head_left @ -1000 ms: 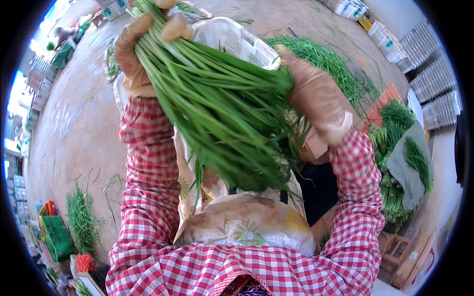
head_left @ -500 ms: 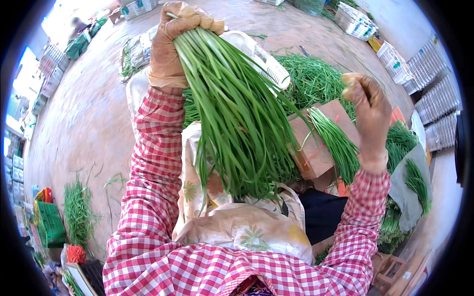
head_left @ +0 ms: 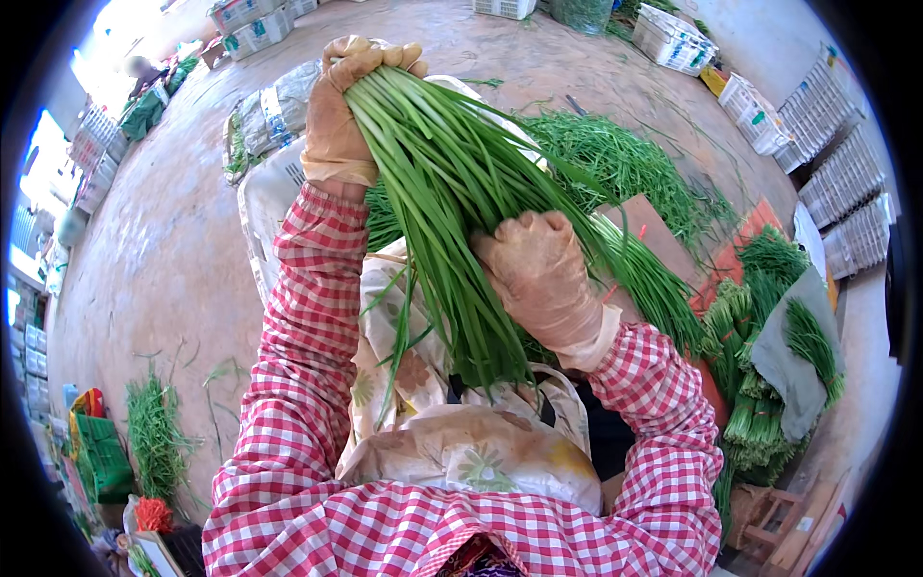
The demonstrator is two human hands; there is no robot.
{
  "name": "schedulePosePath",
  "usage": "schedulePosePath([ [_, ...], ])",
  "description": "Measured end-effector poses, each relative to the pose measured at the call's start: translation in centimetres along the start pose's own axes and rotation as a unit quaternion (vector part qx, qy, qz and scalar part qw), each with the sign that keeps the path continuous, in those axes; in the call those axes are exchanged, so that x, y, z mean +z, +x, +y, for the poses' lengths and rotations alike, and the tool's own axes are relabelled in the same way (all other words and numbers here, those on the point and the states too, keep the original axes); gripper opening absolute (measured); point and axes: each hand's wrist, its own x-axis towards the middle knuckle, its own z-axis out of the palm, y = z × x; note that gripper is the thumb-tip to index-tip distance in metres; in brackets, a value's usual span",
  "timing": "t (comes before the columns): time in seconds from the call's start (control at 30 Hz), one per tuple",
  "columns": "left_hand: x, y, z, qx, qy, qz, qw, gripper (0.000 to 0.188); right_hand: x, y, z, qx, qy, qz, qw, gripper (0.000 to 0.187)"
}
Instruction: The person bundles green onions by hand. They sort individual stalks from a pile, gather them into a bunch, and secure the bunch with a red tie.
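Observation:
In my gloved left hand (head_left: 341,125) is a large bunch of green chives (head_left: 433,183), gripped by the pale stem ends and raised. The long leaves fan down and to the right over my lap. My gloved right hand (head_left: 540,274) is closed among the leaves about midway down the bunch; its fingertips are out of sight. Beyond its wrist, a smaller bunch of chives (head_left: 644,279) lies on a cardboard box (head_left: 663,231), partly hidden by the leaves. A stained floral apron (head_left: 423,447) covers my lap.
A white plastic crate (head_left: 261,207) stands beyond my left forearm. Loose chives (head_left: 615,159) are heaped on the floor ahead. Tied bunches (head_left: 760,423) and a grey cloth (head_left: 793,370) lie at my right. White crates (head_left: 841,188) are stacked by the wall; a person (head_left: 144,82) sits far left.
My right hand has moved left and inward from the raised position at the right, and now closes on the leaves. The left hand still grips the stems, slightly lower in view.

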Motion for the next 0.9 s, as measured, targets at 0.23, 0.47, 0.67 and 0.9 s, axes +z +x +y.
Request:
schedulePosePath([
  [0.23, 0.4, -0.4, 2.6, 0.014, 0.043, -0.029, 0.999, 0.010, 1.8, -6.2, 0.8, -0.081, 0.026, -0.082, 0.993, 0.010],
  [0.47, -2.1, -0.4, 4.0, 0.036, 0.076, -0.092, 0.992, 0.006, 14.1, -17.0, 2.7, -0.037, -0.032, -0.242, 0.969, 0.015],
  [0.67, -0.8, -1.6, 6.5, 0.074, 0.086, -0.059, 0.992, 0.008, 22.3, -26.5, 4.9, 0.323, 0.148, -0.604, 0.714, 0.036],
  [0.9, 1.3, -1.0, 2.4, 0.027, 0.197, -0.212, 0.957, 0.004, 18.4, -25.9, 10.8, 0.516, 0.185, -0.392, 0.739, 0.029],
])
